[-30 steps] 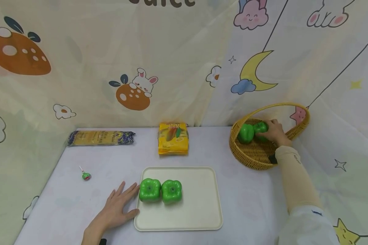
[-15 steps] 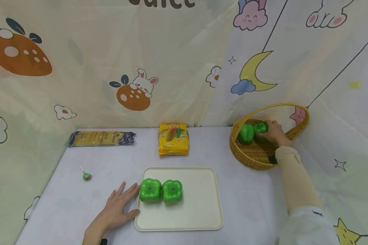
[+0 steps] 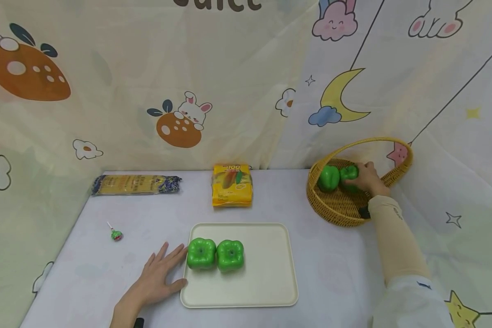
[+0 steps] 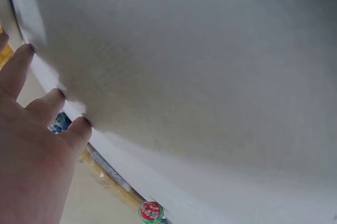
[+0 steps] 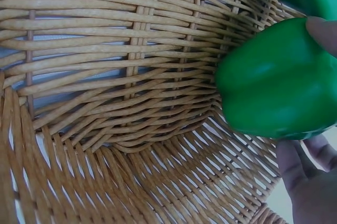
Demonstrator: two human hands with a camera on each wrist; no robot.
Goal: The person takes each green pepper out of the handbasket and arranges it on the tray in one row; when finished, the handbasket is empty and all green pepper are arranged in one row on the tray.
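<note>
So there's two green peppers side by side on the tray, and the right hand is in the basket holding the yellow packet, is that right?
Not quite: in the basket, the right hand is holding a green pepper, not the yellow packet. The right wrist view shows it. The rest is right.

Passable: table (image 3: 332, 264) between tray (image 3: 268, 269) and basket (image 3: 331, 214); tray's right half. In the way: handle (image 3: 373, 139) arching over basket, other pepper (image 3: 328, 178) left of held pepper (image 3: 348, 172), left hand (image 3: 155, 279) at tray's left edge.
</note>
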